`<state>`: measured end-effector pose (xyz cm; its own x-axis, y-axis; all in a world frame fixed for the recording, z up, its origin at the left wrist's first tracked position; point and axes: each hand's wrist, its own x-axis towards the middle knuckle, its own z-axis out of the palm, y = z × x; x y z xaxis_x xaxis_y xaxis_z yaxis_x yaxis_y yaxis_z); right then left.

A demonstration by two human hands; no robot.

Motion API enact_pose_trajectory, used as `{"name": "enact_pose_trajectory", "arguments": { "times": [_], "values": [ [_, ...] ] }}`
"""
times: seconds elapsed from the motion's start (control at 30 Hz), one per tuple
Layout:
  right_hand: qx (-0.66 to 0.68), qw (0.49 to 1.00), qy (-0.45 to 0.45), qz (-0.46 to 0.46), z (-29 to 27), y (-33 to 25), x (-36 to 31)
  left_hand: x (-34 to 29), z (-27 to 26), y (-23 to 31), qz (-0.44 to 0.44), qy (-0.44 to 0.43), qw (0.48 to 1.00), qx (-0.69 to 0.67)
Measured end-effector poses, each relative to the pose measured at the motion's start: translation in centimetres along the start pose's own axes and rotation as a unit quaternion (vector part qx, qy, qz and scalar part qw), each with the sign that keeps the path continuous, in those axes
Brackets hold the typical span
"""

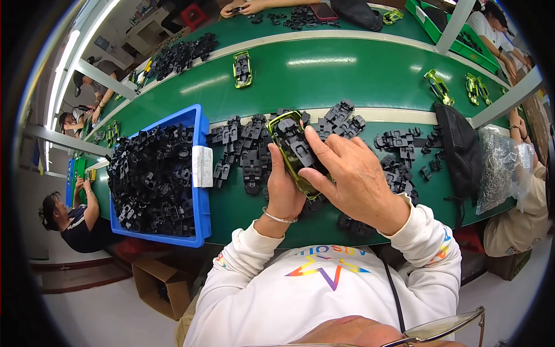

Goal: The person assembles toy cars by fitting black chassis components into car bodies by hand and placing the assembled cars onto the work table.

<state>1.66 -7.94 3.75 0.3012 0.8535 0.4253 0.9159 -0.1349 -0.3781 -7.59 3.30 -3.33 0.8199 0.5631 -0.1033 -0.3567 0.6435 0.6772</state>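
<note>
My left hand (283, 194) is closed round a shiny yellow-green toy car body (309, 189), held tilted above the table with its hollow side facing up. Inside the shell lies a black plastic interior part (293, 136) with seat shapes. The thumb and forefinger of my right hand (361, 173) press on that part, while its other fingers curl in behind. Beneath and around my hands, loose black interior parts (252, 136) lie in heaps on the green table, with another heap (399, 176) to the right.
A blue bin (200, 220) full of black parts stands at my left. On the green belt (347, 69) ahead rest a car body (243, 69) and several more at the right. A black pouch (461, 156) and a clear bag of screws (497, 168) lie on the right. Other people work around the line.
</note>
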Motion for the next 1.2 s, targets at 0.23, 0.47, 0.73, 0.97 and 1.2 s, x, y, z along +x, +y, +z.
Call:
{"name": "enact_pose_trajectory", "arguments": {
  "times": [0.23,0.47,0.73,0.97,1.2],
  "values": [
    [-0.040,0.998,-0.003,-0.039,-0.2,0.1,0.2,-0.1,-0.4,-0.2,0.012,-0.031,0.999,0.019],
    [-0.097,0.993,-0.032,-0.053,-0.5,0.3,0.1,0.0,-0.2,-0.2,0.021,-0.070,0.996,0.046],
    [-0.142,0.983,-0.092,-0.071,-1.2,0.5,0.8,0.3,0.0,-1.0,0.015,-0.032,0.998,0.059],
    [-0.178,0.979,-0.080,-0.062,-1.0,0.1,0.3,0.4,0.1,-0.3,0.019,-0.022,0.991,0.131],
    [0.071,0.992,-0.099,-0.032,-1.3,2.8,0.3,0.4,-0.4,-0.4,0.023,-0.002,0.995,0.093]
  ]
}}
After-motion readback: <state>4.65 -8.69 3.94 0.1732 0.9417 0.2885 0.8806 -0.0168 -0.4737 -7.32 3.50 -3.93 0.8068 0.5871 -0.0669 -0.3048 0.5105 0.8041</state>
